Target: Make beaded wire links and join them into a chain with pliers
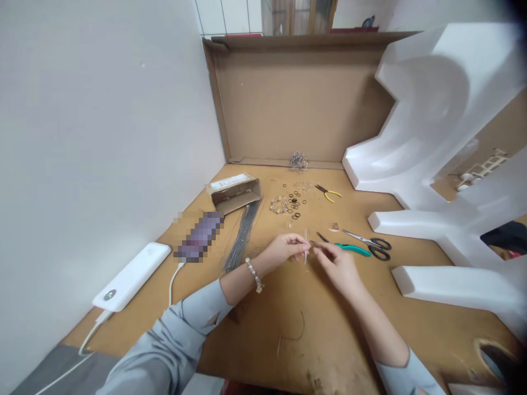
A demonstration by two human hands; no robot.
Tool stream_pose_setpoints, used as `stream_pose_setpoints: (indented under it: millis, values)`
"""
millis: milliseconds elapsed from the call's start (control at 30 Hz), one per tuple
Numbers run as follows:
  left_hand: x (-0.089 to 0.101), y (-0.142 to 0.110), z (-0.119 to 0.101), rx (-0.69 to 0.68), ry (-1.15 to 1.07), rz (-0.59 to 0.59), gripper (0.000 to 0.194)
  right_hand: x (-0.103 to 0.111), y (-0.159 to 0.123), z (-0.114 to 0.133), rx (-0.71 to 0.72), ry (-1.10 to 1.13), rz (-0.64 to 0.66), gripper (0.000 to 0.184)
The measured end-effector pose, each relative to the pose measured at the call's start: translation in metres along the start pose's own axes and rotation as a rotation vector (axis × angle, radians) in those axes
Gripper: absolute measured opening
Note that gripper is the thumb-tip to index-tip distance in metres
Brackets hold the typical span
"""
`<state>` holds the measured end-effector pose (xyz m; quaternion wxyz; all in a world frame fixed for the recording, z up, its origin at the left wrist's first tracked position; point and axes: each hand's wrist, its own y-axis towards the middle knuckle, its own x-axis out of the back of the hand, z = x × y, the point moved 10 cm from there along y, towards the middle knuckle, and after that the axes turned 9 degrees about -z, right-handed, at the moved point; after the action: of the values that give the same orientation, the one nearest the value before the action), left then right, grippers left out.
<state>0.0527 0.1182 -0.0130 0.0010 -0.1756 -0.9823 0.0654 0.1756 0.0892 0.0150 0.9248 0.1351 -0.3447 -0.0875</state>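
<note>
"so, what's done?"
"one beaded ring (280, 210), seemingly, twelve o'clock from the left hand (287, 247)."
"and unfinished?"
"strands (305, 258), probably, pinched in its grip at three o'clock; right hand (340, 269), at four: grip, can't tell."

Left of the grip (303, 248) rises a plain pale wall (102, 137); beneath it spreads a tan tabletop (242, 348); well beyond the grip, past an upright cardboard panel (300, 101), stand white tiles (235, 16) and brown framing (322, 16); the light is soft.
</note>
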Motion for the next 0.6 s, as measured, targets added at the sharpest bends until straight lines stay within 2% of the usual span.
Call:
stream_pose_setpoints:
  millis: [67,100,200,300,467,600]
  values:
    - [-0.001,0.000,0.004,-0.003,-0.067,-0.002,0.033,-0.022,-0.004,0.002,-0.101,0.247,0.161,0.033]
    - [-0.001,0.000,0.007,0.003,-0.084,-0.006,0.032,-0.028,-0.006,0.002,-0.148,0.339,0.201,0.033]
    - [-0.002,-0.002,0.012,0.018,-0.108,-0.023,0.029,-0.034,-0.009,-0.009,-0.277,0.489,0.217,0.034]
    - [-0.006,-0.004,0.011,0.016,-0.136,-0.030,0.029,-0.037,-0.014,-0.016,-0.339,0.503,0.250,0.033]
    - [-0.006,-0.008,0.008,-0.001,-0.101,-0.073,0.032,-0.040,-0.020,-0.013,-0.360,0.497,0.274,0.028]
    - [-0.008,-0.010,0.009,0.012,-0.075,-0.052,0.032,-0.042,-0.022,-0.014,-0.344,0.445,0.270,0.020]
